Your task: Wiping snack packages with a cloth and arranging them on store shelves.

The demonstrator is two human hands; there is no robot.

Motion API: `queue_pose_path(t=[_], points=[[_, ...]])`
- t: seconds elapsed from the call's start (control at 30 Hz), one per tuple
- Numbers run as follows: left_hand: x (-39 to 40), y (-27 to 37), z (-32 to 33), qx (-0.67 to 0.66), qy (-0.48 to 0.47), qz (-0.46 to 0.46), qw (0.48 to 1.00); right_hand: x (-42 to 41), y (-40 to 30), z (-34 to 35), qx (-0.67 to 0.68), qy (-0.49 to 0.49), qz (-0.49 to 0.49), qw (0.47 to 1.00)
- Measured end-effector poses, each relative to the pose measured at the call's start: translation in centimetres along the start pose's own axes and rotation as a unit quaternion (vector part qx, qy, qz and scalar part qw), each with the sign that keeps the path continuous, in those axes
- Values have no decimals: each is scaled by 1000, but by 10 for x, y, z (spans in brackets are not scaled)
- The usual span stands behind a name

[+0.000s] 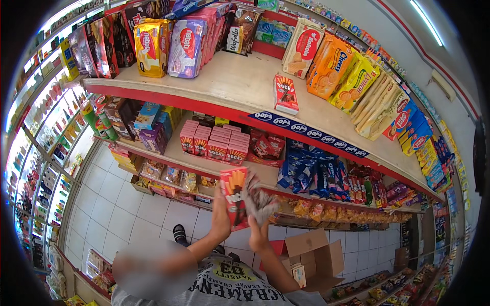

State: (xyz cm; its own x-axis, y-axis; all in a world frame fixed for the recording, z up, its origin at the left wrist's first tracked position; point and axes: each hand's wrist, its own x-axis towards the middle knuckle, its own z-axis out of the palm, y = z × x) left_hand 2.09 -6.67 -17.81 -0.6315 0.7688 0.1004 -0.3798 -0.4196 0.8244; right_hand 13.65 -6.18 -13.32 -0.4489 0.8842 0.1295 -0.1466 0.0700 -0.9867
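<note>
My left hand (220,216) grips a red Pocky box (234,199) by its left side, held upright in front of the shelves. A crumpled grey cloth (261,197) is in my right hand (259,236), against or very close to the right side of the box. The cloth is slightly blurred and hides part of that side. Another red Pocky box (285,94) stands alone on the upper shelf (237,82). On the shelf below, several pink Pocky boxes (217,145) are set in rows.
Wafer packs (187,48) line the upper shelf's left, with biscuit packs (331,65) on its right. Blue Oreo packs (325,174) lie on the shelf below. An open cardboard box (317,258) sits on the tiled floor (143,214) to my right. Glass-fronted displays (49,164) stand at left.
</note>
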Motion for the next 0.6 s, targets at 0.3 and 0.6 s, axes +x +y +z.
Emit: queue_pose_path(t=[0.3, 0.6], points=[[17, 55, 20, 140, -91, 126, 978, 9, -8, -3, 13, -2, -17, 1000], [38, 21, -23, 162, -184, 64, 967, -26, -1, 21, 32, -76, -66, 994]])
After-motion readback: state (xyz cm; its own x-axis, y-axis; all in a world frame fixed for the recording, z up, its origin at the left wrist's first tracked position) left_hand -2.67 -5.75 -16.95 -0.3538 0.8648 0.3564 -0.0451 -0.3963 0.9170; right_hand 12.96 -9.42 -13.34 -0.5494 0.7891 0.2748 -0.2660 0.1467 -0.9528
